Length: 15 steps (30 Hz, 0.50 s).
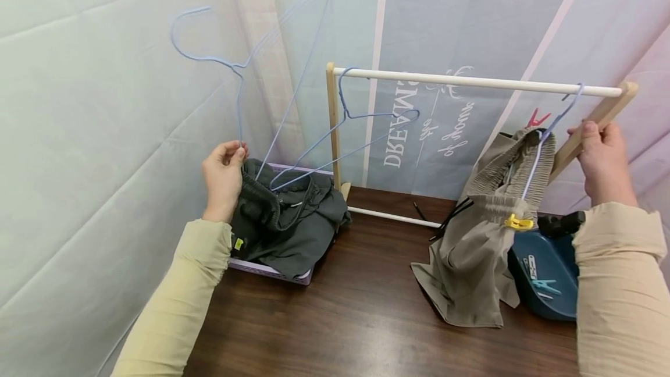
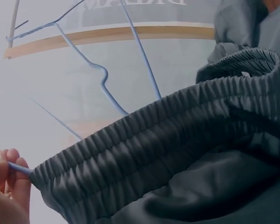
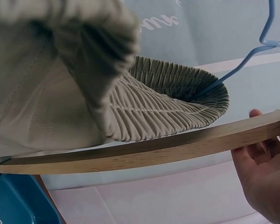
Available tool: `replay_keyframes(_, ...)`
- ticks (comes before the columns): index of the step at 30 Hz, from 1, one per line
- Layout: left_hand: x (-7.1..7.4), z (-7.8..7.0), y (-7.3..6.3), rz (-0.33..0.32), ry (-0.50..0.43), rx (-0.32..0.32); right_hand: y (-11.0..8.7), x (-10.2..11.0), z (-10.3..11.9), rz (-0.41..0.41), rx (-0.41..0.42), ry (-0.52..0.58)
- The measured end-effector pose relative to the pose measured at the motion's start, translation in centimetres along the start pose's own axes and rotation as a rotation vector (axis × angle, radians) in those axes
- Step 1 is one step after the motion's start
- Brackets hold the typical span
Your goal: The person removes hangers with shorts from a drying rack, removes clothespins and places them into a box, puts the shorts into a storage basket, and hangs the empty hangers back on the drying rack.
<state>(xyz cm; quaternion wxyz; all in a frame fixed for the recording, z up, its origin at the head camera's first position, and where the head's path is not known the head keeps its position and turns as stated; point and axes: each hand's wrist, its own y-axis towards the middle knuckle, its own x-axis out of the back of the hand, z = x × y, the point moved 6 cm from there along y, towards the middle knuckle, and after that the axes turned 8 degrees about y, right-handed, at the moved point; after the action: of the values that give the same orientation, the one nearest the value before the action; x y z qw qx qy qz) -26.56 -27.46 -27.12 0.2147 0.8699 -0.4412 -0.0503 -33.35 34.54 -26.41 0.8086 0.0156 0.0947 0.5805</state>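
Note:
My left hand [image 1: 222, 176] pinches a blue wire hanger [image 1: 239, 98], its hook up at the left. The hanger's lower part runs into the gathered waistband [image 2: 130, 149] of dark grey trousers [image 1: 309, 237], which lie in a purple basket [image 1: 272, 272]. On the right, my right hand [image 1: 604, 159] grips the wooden post [image 1: 567, 153] of a small clothes rack. Beside that hand, khaki trousers [image 1: 473, 272] hang from the white rail [image 1: 471, 81] on another blue hanger [image 1: 534, 164], with a yellow clip [image 1: 519, 223] and a red clip [image 1: 537, 118] at the waistband.
A bare blue hanger [image 1: 314, 144] hangs at the rail's left end, its lower corner over the dark trousers. At the right, a blue tray [image 1: 557, 304] holds a teal clip [image 1: 546, 287] and other small items. A printed curtain [image 1: 419, 28] stands behind the brown table [image 1: 366, 319].

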Motion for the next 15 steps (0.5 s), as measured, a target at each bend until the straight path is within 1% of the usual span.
replay_keyframes(4,-0.1,-0.4,0.4,-0.048,-0.124,0.009,0.0,0.0,0.0,0.000,0.000,-0.007)
replay_keyframes(7,-0.1,-0.8,0.5,-0.098,-0.215,0.011,0.0,-0.1,0.0,-0.003,0.002,-0.025)
replay_keyframes(11,-0.2,-1.7,0.6,-0.150,-0.302,-0.005,0.1,0.0,0.0,-0.008,0.003,-0.053)
replay_keyframes(13,-0.4,-2.5,0.6,-0.148,-0.342,-0.029,0.2,0.1,0.0,-0.009,0.001,-0.058)
replay_keyframes(15,-0.8,-3.6,0.6,-0.122,-0.360,-0.057,0.2,0.2,0.0,-0.009,-0.001,-0.050)
